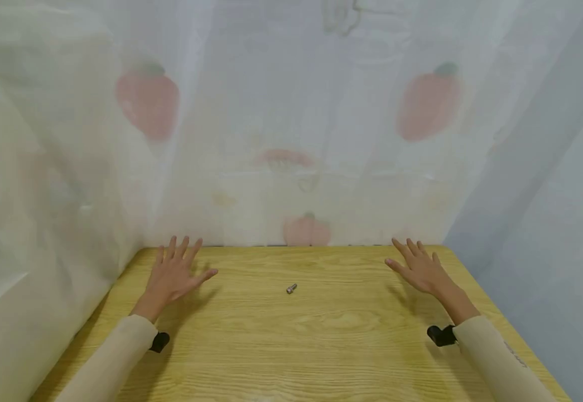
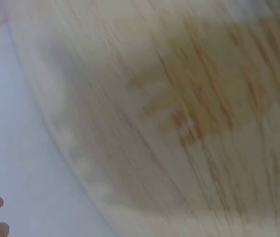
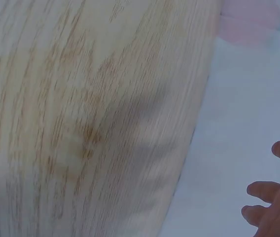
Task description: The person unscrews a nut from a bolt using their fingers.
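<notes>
Head view: left grip (image 1: 172, 276) and right grip (image 1: 423, 272) wide-spread and empty, metal bolt (image 1: 291, 289) between, lettering (image 1: 515, 354) on right sleeve (image 1: 494, 352) illegible.

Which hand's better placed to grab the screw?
Left, probably, by a little: in the head view, the left hand looks nearer the screw than the right hand. Both are open, empty.
</notes>
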Demonstrator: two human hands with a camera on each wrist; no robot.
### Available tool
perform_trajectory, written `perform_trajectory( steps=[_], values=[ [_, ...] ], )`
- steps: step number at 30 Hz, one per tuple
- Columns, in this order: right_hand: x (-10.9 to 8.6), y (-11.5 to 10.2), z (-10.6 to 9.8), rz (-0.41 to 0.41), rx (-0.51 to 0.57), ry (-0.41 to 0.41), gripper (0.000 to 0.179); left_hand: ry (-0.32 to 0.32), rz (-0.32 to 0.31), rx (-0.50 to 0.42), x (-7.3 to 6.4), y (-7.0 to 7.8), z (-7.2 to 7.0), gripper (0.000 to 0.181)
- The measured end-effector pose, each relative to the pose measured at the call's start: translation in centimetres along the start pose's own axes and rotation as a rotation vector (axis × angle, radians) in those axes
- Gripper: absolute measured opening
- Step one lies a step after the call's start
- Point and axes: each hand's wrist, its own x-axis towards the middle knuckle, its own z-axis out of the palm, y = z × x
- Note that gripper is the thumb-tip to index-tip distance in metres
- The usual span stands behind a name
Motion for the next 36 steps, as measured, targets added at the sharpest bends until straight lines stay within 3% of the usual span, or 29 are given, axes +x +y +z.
perform_trajectory(
  steps=[10, 17, 26, 36],
  values=[
    [0.1, -0.5, 0.2, -0.019, -0.029, 0.036, 0.077, 0.033, 0.018, -0.031, 0.0, 0.8, -0.1, 0.101],
    [-0.3, -1.3, 1.2, -0.048, -0.017, 0.049, 0.070, -0.010, 0.006, -0.086, -0.5, 1.8, 0.4, 0.101],
    [-0.6, -3.5, 3.2, -0.113, 0.065, 0.039, 0.062, 0.009, 0.070, -0.163, -0.6, 5.6, 1.4, 0.095],
    [-0.4, -6.0, 6.1, -0.167, 0.161, 0.000, 0.055, -0.074, 0.102, -0.246, 0.0, 10.4, 2.1, 0.087]
  ],
)
